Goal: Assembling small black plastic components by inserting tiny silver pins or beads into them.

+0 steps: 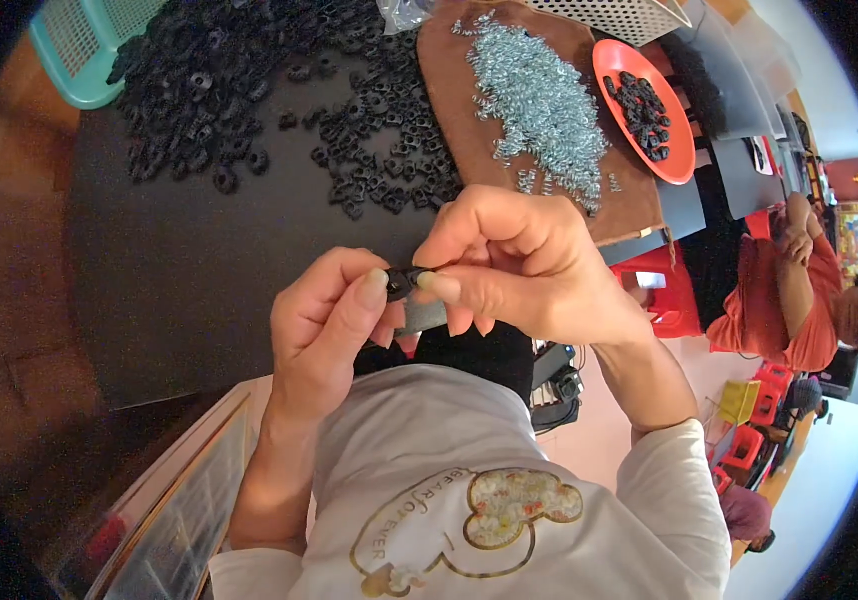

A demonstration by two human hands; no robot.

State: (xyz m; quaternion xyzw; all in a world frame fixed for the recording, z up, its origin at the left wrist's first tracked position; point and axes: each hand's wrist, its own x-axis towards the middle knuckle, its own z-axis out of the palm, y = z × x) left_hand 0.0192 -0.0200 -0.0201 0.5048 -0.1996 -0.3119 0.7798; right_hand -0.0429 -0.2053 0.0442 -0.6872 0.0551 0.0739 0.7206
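Observation:
Between my two hands, above the table's near edge, is a small black plastic part (404,281). My left hand (321,325) pinches its left end between thumb and fingers. My right hand (524,270) is closed on its right end, with the thumb laid along it and the fingers curled. The fingertips hide much of the part, so its exact kind cannot be made out. Beyond my hands lie loose small black plastic pieces (379,140), and to their right a pile of small silvery coil springs (534,95) on a brown cloth (454,75).
A large heap of black ring-like pieces (199,90) covers the far left of the dark table (199,280), beside a teal basket (64,60). An orange-red plate (684,160) holds black parts. A white perforated basket (619,15) stands behind. Other people (784,290) and red stools (744,447) are at right.

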